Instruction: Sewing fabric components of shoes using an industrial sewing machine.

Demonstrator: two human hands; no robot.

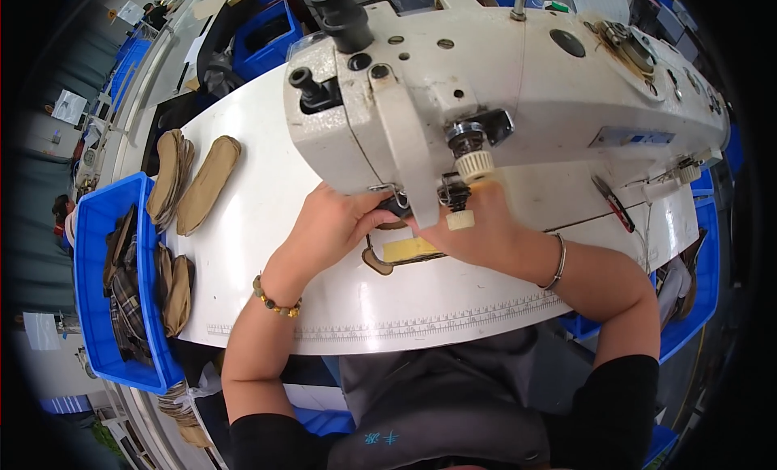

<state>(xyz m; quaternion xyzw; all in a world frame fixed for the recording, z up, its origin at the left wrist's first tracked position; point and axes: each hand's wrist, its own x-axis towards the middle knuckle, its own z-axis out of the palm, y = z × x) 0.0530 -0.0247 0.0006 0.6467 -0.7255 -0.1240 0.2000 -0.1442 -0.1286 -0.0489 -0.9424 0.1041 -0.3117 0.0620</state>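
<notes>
Under the white sewing machine (526,74), my left hand (340,227) pinches a small dark piece (395,205) near the presser foot. My right hand (465,227) is closed just right of it, partly hidden behind the machine's knobs, with what it grips out of clear sight. A yellow rectangular plate (405,250) lies below my fingers, beside a brown rounded strip (377,263) on the white worktable (243,292).
Stacks of tan sole-shaped pieces (206,183) lie at left, beside a blue bin (87,300) of plaid and dark pieces. Scissors (617,203) lie at right, near another blue bin (706,268) of cut pieces. A printed ruler scale runs along the table's front edge.
</notes>
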